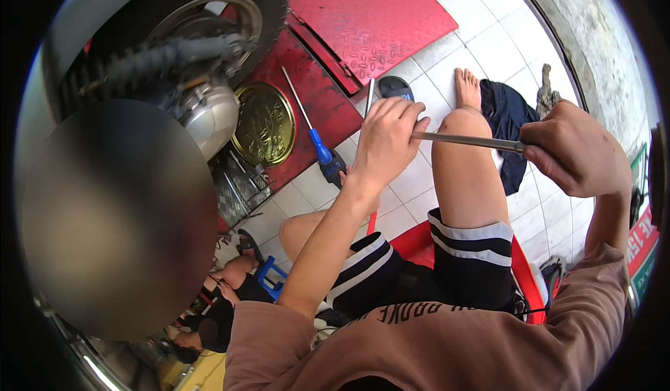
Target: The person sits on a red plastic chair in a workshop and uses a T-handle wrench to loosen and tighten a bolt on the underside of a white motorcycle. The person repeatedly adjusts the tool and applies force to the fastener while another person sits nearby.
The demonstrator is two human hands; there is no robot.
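A slim metal rod [466, 140] stretches between my two hands above my bent right knee. My left hand [386, 138] is closed round its left end, and a short, straight metal bar [370, 96] sticks up beside those fingers. Whether bar and rod are one tool is hidden by the hand. At the rod's other end, my right hand [576, 148] is wrapped round it with bent fingers. Left of my left hand lies a screwdriver [320, 144] with a blue handle, its shaft over the red metal platform [296, 59].
A round gold tray [265, 123] sits on the platform near a wheel [264, 14] and engine casing. Loose metal tools [241, 189] lie below. A black sandal [396, 87] and dark cloth [509, 122] rest on white tiles. Another person [241, 279] is at lower left, near a blue stool [269, 277].
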